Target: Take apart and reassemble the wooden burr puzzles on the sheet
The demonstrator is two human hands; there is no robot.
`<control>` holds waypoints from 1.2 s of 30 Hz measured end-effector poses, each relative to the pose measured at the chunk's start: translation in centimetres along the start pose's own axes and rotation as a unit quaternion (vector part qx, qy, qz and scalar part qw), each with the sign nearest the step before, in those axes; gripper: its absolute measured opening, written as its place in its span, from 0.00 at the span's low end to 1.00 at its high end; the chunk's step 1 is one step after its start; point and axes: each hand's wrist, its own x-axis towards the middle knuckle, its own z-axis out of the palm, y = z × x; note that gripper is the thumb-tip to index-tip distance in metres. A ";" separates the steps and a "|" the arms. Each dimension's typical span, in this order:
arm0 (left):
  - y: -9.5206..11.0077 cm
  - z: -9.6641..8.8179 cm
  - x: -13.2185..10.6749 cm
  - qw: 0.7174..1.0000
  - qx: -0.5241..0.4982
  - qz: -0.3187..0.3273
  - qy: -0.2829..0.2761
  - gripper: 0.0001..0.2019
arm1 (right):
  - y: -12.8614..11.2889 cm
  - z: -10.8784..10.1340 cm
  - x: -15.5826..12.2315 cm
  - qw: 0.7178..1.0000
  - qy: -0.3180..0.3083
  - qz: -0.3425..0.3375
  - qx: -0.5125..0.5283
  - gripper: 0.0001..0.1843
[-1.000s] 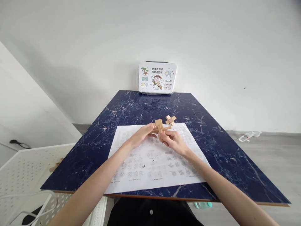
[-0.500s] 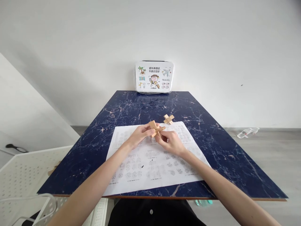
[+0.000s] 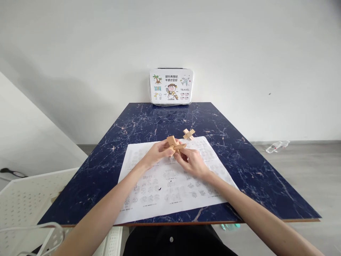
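The dark blue marbled table (image 3: 239, 156) extends beneath and beyond both hands. A white perforated crate (image 3: 26, 192) stands below and left of the left forearm. A printed sheet (image 3: 149, 199) of diagrams lies flat on the table directly under the hands. An illustrated white case (image 3: 171, 86) stands upright at the far table edge, well beyond the hands. The left hand (image 3: 156, 154) and right hand (image 3: 193, 163) meet above the sheet, fingers closed from either side on one wooden cross puzzle (image 3: 174, 144), held clear of the paper. A smaller wooden cross piece (image 3: 188, 133) lies at the sheet's far edge, just beyond the right hand, untouched.
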 end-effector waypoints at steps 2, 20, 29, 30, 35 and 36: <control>0.1 0.0 0.0 1.000 -0.004 0.012 0.008 0.29 | 0.0 0.0 0.1 1.000 0.007 0.005 0.001 0.19; -0.4 0.0 0.1 0.990 0.135 -0.011 0.039 0.31 | 2.8 -1.2 1.3 0.998 0.055 0.000 -0.030 0.15; -0.6 -0.5 0.0 0.958 0.280 0.018 0.059 0.45 | 2.4 -0.9 0.9 0.998 0.037 -0.012 -0.056 0.13; -0.6 -0.4 0.1 0.953 0.294 0.021 0.064 0.44 | 2.3 -1.0 0.8 0.997 0.037 -0.010 -0.063 0.12; -0.3 -0.2 0.1 0.938 0.334 0.040 0.085 0.41 | 2.1 -0.9 0.9 0.996 0.046 -0.009 -0.081 0.12; -0.2 -0.2 0.1 0.937 0.337 0.042 0.089 0.41 | 2.2 -0.9 0.9 0.996 0.045 -0.011 -0.076 0.12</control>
